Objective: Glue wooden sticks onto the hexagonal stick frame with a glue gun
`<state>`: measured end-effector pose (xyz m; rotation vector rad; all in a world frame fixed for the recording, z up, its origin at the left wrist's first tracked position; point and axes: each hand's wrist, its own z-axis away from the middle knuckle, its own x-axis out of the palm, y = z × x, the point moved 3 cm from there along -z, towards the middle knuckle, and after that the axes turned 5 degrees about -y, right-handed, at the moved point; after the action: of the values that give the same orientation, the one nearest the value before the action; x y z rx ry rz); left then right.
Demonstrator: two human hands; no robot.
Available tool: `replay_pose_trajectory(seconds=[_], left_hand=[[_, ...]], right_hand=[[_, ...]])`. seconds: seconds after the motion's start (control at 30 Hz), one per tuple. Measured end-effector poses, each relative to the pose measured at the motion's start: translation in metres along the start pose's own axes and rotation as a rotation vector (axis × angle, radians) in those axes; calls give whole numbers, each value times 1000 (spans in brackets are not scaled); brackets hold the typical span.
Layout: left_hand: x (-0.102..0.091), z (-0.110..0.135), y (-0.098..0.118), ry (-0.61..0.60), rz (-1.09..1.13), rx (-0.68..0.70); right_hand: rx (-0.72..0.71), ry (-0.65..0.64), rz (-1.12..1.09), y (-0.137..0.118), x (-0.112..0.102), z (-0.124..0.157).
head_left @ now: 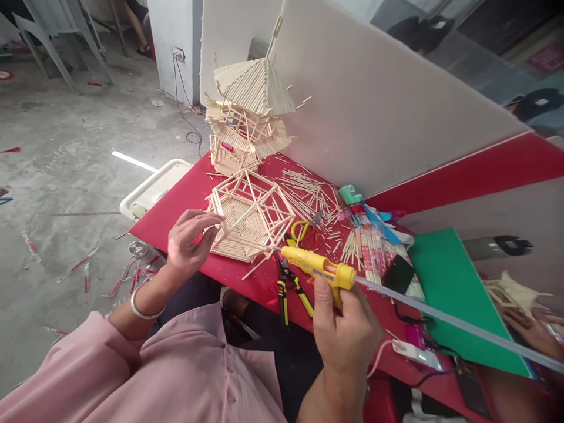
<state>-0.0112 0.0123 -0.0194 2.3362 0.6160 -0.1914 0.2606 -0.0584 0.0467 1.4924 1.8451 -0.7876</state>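
My right hand (348, 329) grips a yellow glue gun (315, 267), with a long translucent glue stick (440, 314) trailing from its back. The nozzle points left, close to the front right corner of a six-sided frame of thin wooden sticks (249, 220). At the frame's left corner, my left hand (189, 241) has its thumb and fingers pinched together; what they hold, if anything, is too small to make out. Slatted sticks form the base inside the frame. Black-and-yellow pliers (288, 288) and yellow-handled scissors (302, 232) lie by the gun.
Behind the frame stands a tiered stick pagoda (255, 117). Loose sticks (308, 194) and packed sticks (374, 252) cover the red table (176, 217). A dark phone (398, 276) and green board (467, 299) are at right, beside another person's hands (533, 332). A white panel (352, 106) borders the back.
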Motion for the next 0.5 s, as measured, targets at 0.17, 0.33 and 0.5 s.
replay_pose_trajectory(seconds=[0.17, 0.33, 0.5], left_hand=[[-2, -2, 13, 3, -43, 27], [5, -3, 39, -11, -132, 131], [21, 2, 63, -113, -172, 351]], right_hand=[[-66, 3, 35, -6, 0, -4], [-107, 15, 126, -8, -5, -5], [-135, -7, 139, -11, -9, -9]])
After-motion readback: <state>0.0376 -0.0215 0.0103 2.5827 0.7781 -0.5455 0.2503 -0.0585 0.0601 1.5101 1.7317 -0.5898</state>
